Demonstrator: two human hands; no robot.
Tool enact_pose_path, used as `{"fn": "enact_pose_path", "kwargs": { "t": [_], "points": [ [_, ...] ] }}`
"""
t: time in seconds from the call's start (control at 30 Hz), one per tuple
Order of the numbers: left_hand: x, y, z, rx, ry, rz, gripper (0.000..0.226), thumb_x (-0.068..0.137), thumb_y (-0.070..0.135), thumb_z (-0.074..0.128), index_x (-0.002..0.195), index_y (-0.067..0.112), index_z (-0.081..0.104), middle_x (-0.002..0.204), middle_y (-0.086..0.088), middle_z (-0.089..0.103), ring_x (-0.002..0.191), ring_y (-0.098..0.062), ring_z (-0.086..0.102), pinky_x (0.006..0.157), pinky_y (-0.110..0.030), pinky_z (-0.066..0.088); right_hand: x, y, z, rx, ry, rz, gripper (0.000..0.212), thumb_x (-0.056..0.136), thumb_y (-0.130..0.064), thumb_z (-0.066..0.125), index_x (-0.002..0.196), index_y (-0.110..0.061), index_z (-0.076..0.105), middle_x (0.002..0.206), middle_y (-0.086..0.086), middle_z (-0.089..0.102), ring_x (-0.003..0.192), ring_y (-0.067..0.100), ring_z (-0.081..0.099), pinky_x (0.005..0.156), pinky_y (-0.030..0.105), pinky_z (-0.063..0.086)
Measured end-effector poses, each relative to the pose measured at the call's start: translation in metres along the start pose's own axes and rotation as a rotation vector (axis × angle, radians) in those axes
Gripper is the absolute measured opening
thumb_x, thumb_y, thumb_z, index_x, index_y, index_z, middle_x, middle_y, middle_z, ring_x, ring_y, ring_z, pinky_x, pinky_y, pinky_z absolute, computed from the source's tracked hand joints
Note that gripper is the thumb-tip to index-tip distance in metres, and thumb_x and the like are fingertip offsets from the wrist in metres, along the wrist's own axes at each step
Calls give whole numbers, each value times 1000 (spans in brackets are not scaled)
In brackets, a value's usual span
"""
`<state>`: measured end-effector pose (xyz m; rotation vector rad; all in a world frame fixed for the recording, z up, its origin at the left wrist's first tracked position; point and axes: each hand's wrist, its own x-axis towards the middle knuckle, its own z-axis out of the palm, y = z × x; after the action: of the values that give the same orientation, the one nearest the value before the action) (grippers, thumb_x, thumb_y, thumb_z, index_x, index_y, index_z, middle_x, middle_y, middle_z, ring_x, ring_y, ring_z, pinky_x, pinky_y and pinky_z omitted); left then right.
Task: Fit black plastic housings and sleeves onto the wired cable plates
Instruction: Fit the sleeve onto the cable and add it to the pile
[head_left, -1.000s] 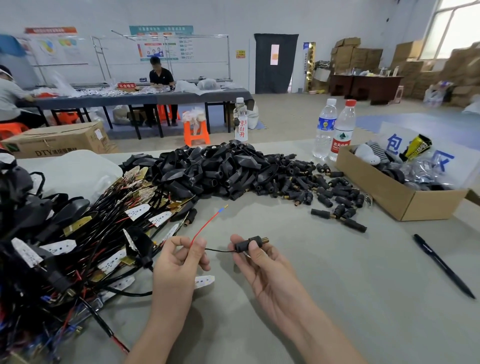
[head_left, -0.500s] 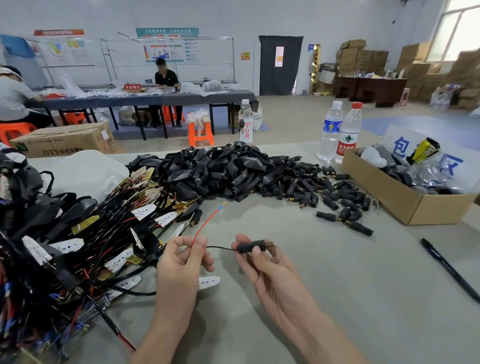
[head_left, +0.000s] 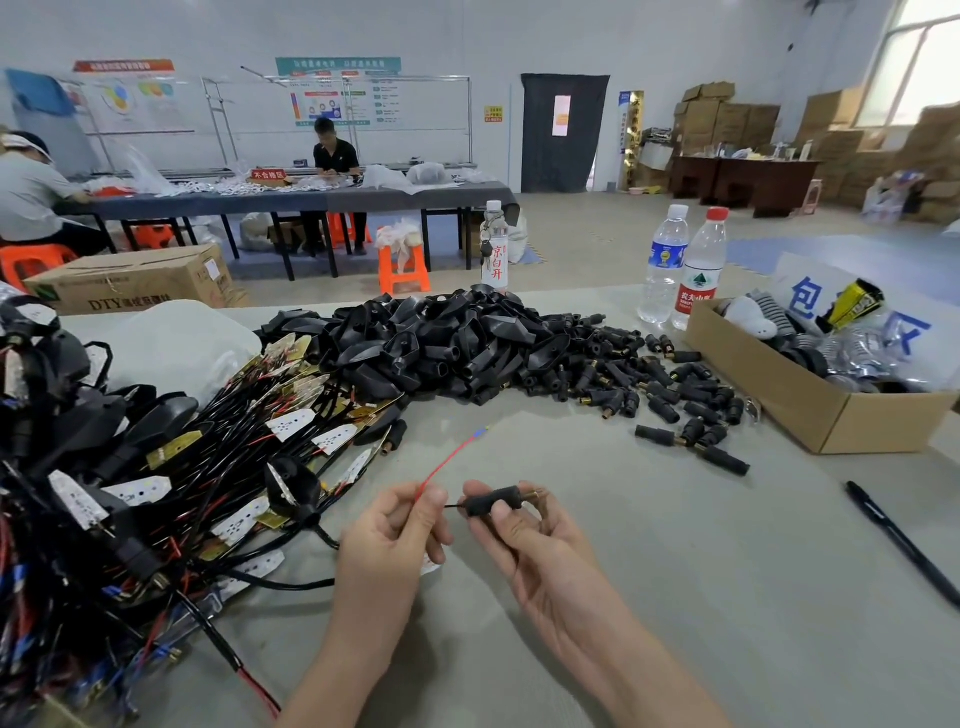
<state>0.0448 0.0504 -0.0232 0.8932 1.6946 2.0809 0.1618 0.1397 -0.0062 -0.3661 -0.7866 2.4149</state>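
A: What's on the grey worktop (head_left: 675, 597)?
B: Black housings (head_left: 441, 343) heaped at the back — nearer, the right hand (head_left: 530, 540) pinches a black sleeve (head_left: 493, 501), the left hand (head_left: 387, 540) pinches a red wire (head_left: 447, 460) just beside it.

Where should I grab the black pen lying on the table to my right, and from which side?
Pinch the pen at mid-barrel, coming straight down from above, thumb and finger across its narrow width. It lies flat and diagonal on the table with nothing beside it, so both long sides look free. The right hand is nearer, but it holds a black sleeve.
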Motion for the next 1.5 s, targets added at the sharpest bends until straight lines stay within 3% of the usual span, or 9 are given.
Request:
{"fn": "enact_pose_path", "kwargs": {
  "t": [0.17,0.27,0.37,0.5,0.63,0.77,0.9,1.2,1.5],
  "points": [
    [-2,-1,4,3,-26,29,24,87,30,62,95,7,60,61,-9,64,52,-16,54,53,-21,47,3,12,-2,-146,19,-15,21,90,8,58,105,-5,50,104,25,70,97,33,71,77,28,58],
    [-2,0,1,93,-17,60,11,91,36,58,87,26,62,60,-10,64,52,-17,54,54,-22,45,4,15,-3,-285,4,-12,18,97,-4,56,115,0,55,112,23,71,106,33,70,78,26,58],
    [-4,-4,1,231,-25,130,18,98,43,50,92,38,66,59,-9,60,53,-18,57,54,-20,44,3,13,0,-253,40,11,30,100,-21,51,119,1,60,109,21,73,102,31,72,74,26,58],
    [-3,-2,1,225,19,143,23,96,46,47,101,44,69,88,10,69,78,-10,68,68,-16,51,1,5,2,-251,92,18,32,104,-25,45,118,-5,65,107,22,73,96,31,73,73,29,60],
    [5,0,-8,37,4,102,22,95,33,58,113,34,70,76,1,65,80,-10,63,86,-23,51,2,-2,4,-220,123,1,30,106,-22,39,117,-9,63,102,20,75,83,30,74,69,30,62],
    [8,0,-10,-84,-13,-1,32,85,56,62,83,25,68,67,1,57,72,-16,57,82,-34,45,3,-2,5,-191,147,-7,30,106,-23,39,121,-10,61,100,23,74,80,31,74,66,29,61],
    [7,-2,-11,-93,-153,-74,25,81,38,60,64,21,52,74,-5,55,82,-22,57,88,-40,41,4,-3,3,-137,172,-1,32,107,-25,37,122,-9,60,101,25,73,76,27,74,68,29,62],
    [-2,9,-4,76,-256,-81,26,85,26,46,68,18,65,80,9,67,73,-1,57,65,-11,40,8,-7,-4,-53,206,24,35,108,-27,35,121,-7,62,103,25,73,80,27,75,62,26,60],
    [-5,15,1,101,-287,-44,28,84,19,44,65,17,63,75,6,66,74,-4,59,67,-10,41,8,-7,-6,-53,202,30,35,108,-27,35,120,-8,63,105,23,73,78,23,75,62,24,59]
  ]
}}
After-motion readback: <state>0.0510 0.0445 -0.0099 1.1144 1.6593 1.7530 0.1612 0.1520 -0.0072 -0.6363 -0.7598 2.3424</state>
